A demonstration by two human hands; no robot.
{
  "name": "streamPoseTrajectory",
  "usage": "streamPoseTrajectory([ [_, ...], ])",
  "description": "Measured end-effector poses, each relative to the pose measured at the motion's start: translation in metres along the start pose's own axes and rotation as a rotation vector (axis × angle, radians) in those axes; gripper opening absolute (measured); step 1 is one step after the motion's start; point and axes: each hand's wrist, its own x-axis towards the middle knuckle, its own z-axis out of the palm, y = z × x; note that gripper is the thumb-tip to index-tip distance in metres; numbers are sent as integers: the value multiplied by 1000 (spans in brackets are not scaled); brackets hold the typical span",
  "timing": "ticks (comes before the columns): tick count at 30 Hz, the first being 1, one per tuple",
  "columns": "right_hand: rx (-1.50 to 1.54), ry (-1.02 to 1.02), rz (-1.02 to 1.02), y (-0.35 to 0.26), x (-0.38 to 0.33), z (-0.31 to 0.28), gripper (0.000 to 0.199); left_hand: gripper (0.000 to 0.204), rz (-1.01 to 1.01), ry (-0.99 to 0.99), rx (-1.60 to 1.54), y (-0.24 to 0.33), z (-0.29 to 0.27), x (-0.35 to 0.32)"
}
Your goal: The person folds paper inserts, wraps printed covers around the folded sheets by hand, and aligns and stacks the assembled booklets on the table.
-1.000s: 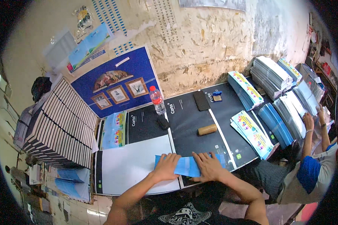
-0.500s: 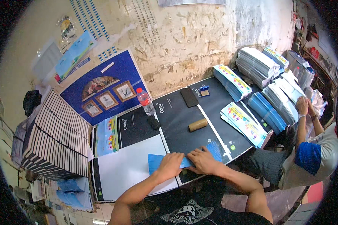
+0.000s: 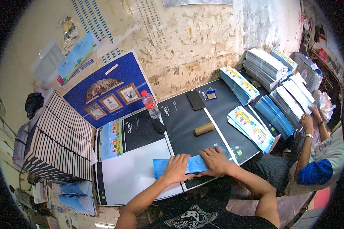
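A long narrow stack of blue paper sheets [image 3: 197,163] lies at the front edge of the table in front of me. My left hand [image 3: 176,168] grips it near the middle, fingers over the top and thumb at the near edge. My right hand [image 3: 215,162] is wrapped round its right end, covering that end. The stack looks straight and level between them, and its left end sticks out past my left hand. Under its left part lies a large white sheet [image 3: 137,179].
Beyond my hands are a cardboard tube [image 3: 203,129], a dark flat pad [image 3: 195,100] and a plastic bottle [image 3: 151,106]. Printed sheets [image 3: 252,128] and paper stacks [image 3: 273,112] fill the right. Striped stacks [image 3: 59,141] rise at left. A co-worker's hands [image 3: 309,119] handle paper at right.
The stack's right end was fanned out past my right hand; now it is squared up and under that hand. My hands have moved slightly apart. The co-worker's hands have separated.
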Motion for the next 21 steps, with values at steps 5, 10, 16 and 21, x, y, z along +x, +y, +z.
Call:
streamPoseTrajectory([
  [5,56,-137,7,7,4,3,68,73,80,77,-30,-12,9,1],
  [10,23,-50,4,5,0,-5,60,52,51,60,-139,-6,-4,6],
  [16,2,-34,6,4,-6,-5,82,60,66,-3,-47,-5,3,9],
  [21,-3,-85,61,36,-37,-28,97,68,74,25,-6,-6,18,7],
])
